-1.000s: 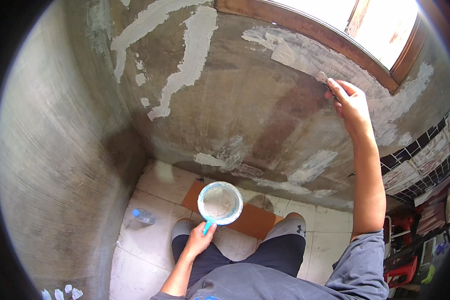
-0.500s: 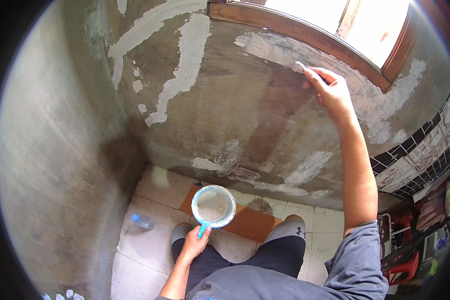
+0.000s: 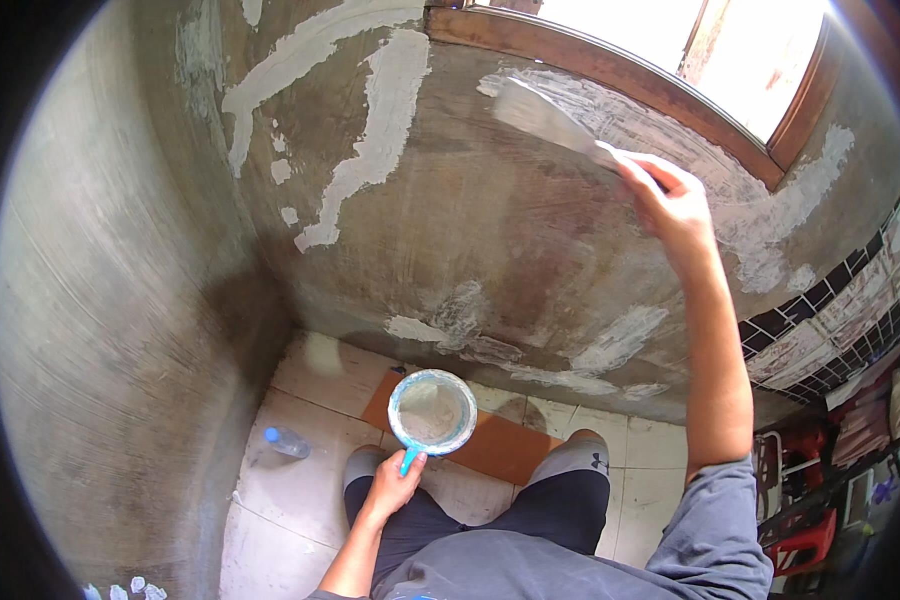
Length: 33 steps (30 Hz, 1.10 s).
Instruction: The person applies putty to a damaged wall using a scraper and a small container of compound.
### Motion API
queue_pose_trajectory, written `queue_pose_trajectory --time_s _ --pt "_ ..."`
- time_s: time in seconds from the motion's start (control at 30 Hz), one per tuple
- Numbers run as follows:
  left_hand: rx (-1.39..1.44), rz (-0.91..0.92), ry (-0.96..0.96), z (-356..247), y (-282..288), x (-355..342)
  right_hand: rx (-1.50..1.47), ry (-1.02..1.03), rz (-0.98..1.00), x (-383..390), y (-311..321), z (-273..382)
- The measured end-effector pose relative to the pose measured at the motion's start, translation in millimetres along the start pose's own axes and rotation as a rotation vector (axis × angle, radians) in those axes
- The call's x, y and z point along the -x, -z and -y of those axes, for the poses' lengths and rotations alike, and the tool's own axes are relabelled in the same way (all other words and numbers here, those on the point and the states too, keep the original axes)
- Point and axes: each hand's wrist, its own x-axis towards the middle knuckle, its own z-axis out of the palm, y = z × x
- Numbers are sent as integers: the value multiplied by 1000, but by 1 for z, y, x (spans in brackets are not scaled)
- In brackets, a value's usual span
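My right hand is raised to the grey wall, its fingers closed round the handle of a putty knife. The wide blade slants up and to the left, just below the wooden window frame. It lies at or very near a fresh smear of white putty; whether it touches cannot be made out. Low over my lap, my left hand grips the short blue handle of a round dipper. Whitish putty covers the dipper's inside.
Dry-looking putty patches mark the wall at left and low down. An orange-brown board lies on the tiled floor before my knees. A plastic bottle rests at left. Red chairs and cloths crowd the right side.
The putty knife has turned, so its broad blade now shows flat where only a thin edge was seen. My right hand has shifted slightly right and down. The dipper has hardly moved.
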Motion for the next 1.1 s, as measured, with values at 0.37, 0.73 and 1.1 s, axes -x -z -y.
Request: queue_pose_trajectory --time_s 0.37,0.73,1.1 --pt "59 -9 33 14 5 -1 72 -43 -175 -2 32 -30" --pt "57 23 38 -5 3 -1 -9 -22 -38 9 11 -20" --pt "84 70 64 -12 -6 3 27 -49 -221 56 105 -74"
